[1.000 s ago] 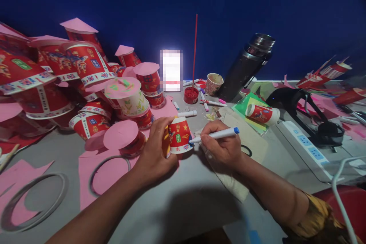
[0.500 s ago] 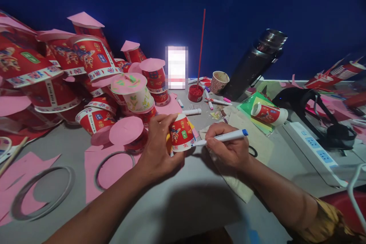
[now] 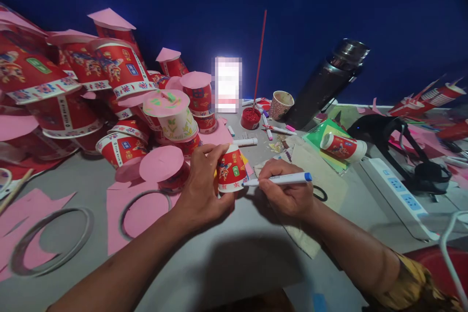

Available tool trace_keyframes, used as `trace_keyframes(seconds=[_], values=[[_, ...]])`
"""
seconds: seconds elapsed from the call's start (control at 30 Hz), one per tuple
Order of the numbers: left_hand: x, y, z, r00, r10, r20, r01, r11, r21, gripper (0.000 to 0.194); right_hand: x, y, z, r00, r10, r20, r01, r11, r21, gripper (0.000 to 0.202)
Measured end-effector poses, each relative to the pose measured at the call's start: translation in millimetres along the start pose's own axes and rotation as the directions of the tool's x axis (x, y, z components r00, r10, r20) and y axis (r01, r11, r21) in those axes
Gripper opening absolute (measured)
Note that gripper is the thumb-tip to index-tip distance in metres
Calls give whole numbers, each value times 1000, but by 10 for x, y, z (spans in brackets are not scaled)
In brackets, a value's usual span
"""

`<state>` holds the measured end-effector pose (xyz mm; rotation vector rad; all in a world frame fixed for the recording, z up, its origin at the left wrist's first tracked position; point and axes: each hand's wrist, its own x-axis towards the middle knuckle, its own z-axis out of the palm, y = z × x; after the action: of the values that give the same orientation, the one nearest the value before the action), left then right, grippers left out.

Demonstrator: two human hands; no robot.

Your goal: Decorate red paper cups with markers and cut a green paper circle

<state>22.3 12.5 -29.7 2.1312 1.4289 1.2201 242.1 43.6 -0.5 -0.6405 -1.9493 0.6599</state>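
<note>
My left hand (image 3: 206, 183) grips a red printed paper cup (image 3: 233, 168), held upside down with its white rim low and just above the table. Between the fingers of my right hand (image 3: 287, 187) is a white marker (image 3: 281, 179) with a blue end. The marker's tip meets the white band near the cup's lower right edge. Left of my left hand stands a red cup topped by a pink paper disc (image 3: 161, 163). A grey ring (image 3: 145, 214) lies on pink paper in front of it. Under my right wrist is a beige cloth (image 3: 334, 195).
Stacked red cups with pink paper tops (image 3: 126, 66) crowd the left. At the back are a bright blurred screen (image 3: 227, 85), a small red pot (image 3: 251, 118) with a stick, a patterned cup (image 3: 282, 105) and a black thermos (image 3: 327, 85). A power strip (image 3: 400, 195) lies right.
My right hand and the marker have shifted slightly left, and the tip has moved along the cup's lower band. The cup stays in my left hand, almost unmoved.
</note>
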Motion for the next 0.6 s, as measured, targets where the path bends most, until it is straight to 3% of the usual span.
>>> trace_keyframes(seconds=[0.37,0.6], values=[[-3,15,-4,1000,10,10,-10,999,-47,89,-4,1,1,1000,-25,2,25,999,-35,11],[1,25,-16,999,36,7,-36,999,8,84,3,5,3,1000,-23,14,23,1000,2,11]])
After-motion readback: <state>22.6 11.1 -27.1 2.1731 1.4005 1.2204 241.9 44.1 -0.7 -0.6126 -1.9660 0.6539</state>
